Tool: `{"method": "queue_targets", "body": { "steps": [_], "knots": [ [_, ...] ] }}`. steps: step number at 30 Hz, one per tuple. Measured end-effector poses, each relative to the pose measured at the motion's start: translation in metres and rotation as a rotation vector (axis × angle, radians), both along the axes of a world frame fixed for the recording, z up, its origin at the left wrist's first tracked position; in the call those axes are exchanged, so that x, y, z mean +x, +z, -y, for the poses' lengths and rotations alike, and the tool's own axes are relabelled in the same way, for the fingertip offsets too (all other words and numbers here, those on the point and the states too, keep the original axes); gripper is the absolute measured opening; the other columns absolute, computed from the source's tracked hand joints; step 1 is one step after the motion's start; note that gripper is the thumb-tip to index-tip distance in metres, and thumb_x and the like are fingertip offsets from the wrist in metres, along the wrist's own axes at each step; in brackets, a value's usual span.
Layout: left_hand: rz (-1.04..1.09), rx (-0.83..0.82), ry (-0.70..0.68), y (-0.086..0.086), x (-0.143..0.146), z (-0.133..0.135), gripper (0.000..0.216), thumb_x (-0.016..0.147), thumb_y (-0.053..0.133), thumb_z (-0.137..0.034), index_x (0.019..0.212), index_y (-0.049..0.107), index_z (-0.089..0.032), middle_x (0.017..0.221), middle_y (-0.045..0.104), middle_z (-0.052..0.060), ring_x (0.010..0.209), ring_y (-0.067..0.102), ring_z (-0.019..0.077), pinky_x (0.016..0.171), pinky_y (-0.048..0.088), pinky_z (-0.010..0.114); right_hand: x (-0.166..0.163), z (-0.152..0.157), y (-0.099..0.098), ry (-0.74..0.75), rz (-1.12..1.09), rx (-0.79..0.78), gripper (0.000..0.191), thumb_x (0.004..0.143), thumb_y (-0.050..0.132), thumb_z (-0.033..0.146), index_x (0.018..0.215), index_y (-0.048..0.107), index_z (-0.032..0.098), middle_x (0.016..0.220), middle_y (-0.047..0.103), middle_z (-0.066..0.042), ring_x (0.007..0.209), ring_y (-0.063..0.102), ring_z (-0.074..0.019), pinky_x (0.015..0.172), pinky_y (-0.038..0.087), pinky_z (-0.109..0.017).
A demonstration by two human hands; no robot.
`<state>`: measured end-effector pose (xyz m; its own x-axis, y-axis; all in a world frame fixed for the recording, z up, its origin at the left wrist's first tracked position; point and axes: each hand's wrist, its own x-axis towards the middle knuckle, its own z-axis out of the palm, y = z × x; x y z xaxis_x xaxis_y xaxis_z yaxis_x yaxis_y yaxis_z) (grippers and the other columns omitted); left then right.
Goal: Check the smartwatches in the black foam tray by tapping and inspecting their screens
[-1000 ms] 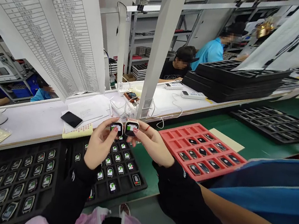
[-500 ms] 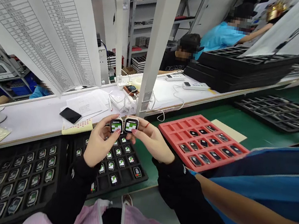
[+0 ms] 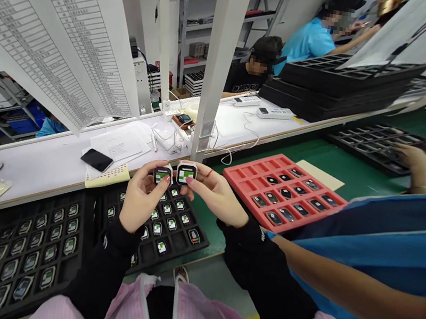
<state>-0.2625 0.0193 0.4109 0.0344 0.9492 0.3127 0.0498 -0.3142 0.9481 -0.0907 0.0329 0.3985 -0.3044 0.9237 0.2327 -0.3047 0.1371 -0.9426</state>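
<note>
Left hand [image 3: 140, 203] grasps a square glossy smartwatch [image 3: 162, 175] by its edges; right hand [image 3: 213, 193] grasps a second smartwatch [image 3: 186, 173], both just above far edge of black foam tray [image 3: 182, 254]; red pocketed plastic tray [image 3: 249, 172] lies just right on green mat [image 3: 279, 148].

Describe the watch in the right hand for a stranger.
On the green mat, find the red tray. Just left of it, above a black tray, two hands hold smartwatches. The one in the right hand is it: the smartwatch nearer the red tray, sitting slightly higher than the other smartwatch in the left hand.
</note>
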Motion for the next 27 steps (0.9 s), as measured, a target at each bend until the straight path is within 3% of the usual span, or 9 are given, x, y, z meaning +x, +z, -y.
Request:
{"method": "queue_targets", "body": {
  "steps": [4, 7, 10, 14, 17, 19, 22, 27],
  "knots": [
    [-0.005, -0.034, -0.021, -0.012, -0.007, 0.003, 0.037, 0.080, 0.070, -0.031, 0.115, 0.061, -0.023, 0.117, 0.063, 0.005, 0.094, 0.062, 0.0151, 0.078, 0.051, 0.024, 0.001, 0.001, -0.008, 0.022, 0.017, -0.017, 0.045, 0.081, 0.071, 0.035, 0.119, 0.056, 0.017, 0.095, 0.063, -0.005, 0.069, 0.059, -0.0102, 0.054, 0.046, -0.021],
    [-0.007, -0.160, -0.036, -0.041, -0.020, 0.007, 0.040, 0.079, 0.071, -0.032, 0.116, 0.059, -0.023, 0.116, 0.062, 0.005, 0.092, 0.061, 0.0144, 0.078, 0.052, 0.024, 0.007, 0.001, -0.030, 0.071, 0.085, -0.093, 0.045, 0.081, 0.070, 0.032, 0.121, 0.054, 0.017, 0.093, 0.061, -0.003, 0.070, 0.059, -0.0099, 0.055, 0.049, -0.021],
    [-0.029, -0.356, -0.049, -0.099, -0.037, 0.019, 0.047, 0.076, 0.073, -0.032, 0.119, 0.057, -0.023, 0.118, 0.060, 0.005, 0.091, 0.061, 0.0132, 0.081, 0.051, 0.024, 0.013, 0.004, -0.080, 0.091, 0.182, -0.217, 0.057, 0.080, 0.069, 0.029, 0.131, 0.044, 0.020, 0.104, 0.061, -0.005, 0.069, 0.061, -0.0093, 0.056, 0.052, -0.022],
    [-0.058, -0.582, -0.043, -0.203, -0.051, 0.049, 0.056, 0.069, 0.074, -0.028, 0.121, 0.054, -0.021, 0.120, 0.059, 0.008, 0.096, 0.061, 0.0159, 0.084, 0.052, 0.027, 0.009, 0.022, -0.175, 0.085, 0.440, -0.407, 0.067, 0.081, 0.062, 0.020, 0.140, 0.029, 0.019, 0.096, 0.064, -0.005, 0.075, 0.067, -0.0141, 0.063, 0.056, -0.027],
    [-0.163, -0.711, 0.031, -0.270, -0.053, 0.070, 0.057, 0.065, 0.070, -0.014, 0.119, 0.054, -0.017, 0.114, 0.062, 0.009, 0.085, 0.063, 0.0141, 0.079, 0.053, 0.028, -0.001, 0.038, -0.237, 0.109, 0.783, -0.424, 0.063, 0.079, 0.059, 0.010, 0.137, 0.038, 0.016, 0.085, 0.066, -0.003, 0.074, 0.067, -0.0162, 0.066, 0.055, -0.028],
    [-0.213, -0.741, 0.077, -0.299, -0.054, 0.077, 0.056, 0.063, 0.070, -0.010, 0.117, 0.056, -0.017, 0.104, 0.064, 0.007, 0.080, 0.063, 0.0136, 0.077, 0.053, 0.029, -0.008, 0.044, -0.264, 0.130, 0.907, -0.399, 0.062, 0.075, 0.064, 0.010, 0.134, 0.046, 0.014, 0.077, 0.065, -0.003, 0.073, 0.065, -0.0191, 0.069, 0.053, -0.031],
    [-0.304, -0.755, 0.130, -0.322, -0.060, 0.080, 0.054, 0.062, 0.070, -0.007, 0.114, 0.059, -0.018, 0.089, 0.064, 0.003, 0.076, 0.063, 0.0144, 0.078, 0.053, 0.030, -0.017, 0.044, -0.287, 0.152, 1.038, -0.344, 0.066, 0.073, 0.068, 0.011, 0.136, 0.050, 0.011, 0.081, 0.066, -0.007, 0.084, 0.064, -0.0243, 0.081, 0.050, -0.035],
    [-0.491, -0.751, 0.186, -0.334, -0.070, 0.080, 0.055, 0.064, 0.068, -0.004, 0.117, 0.061, -0.018, 0.078, 0.061, 0.000, 0.071, 0.060, 0.0147, 0.083, 0.052, 0.033, -0.030, 0.040, -0.301, 0.170, 1.201, -0.269, 0.069, 0.082, 0.059, 0.012, 0.148, 0.036, 0.010, 0.114, 0.060, -0.018, 0.107, 0.059, -0.0266, 0.096, 0.043, -0.036]
  ]
}}
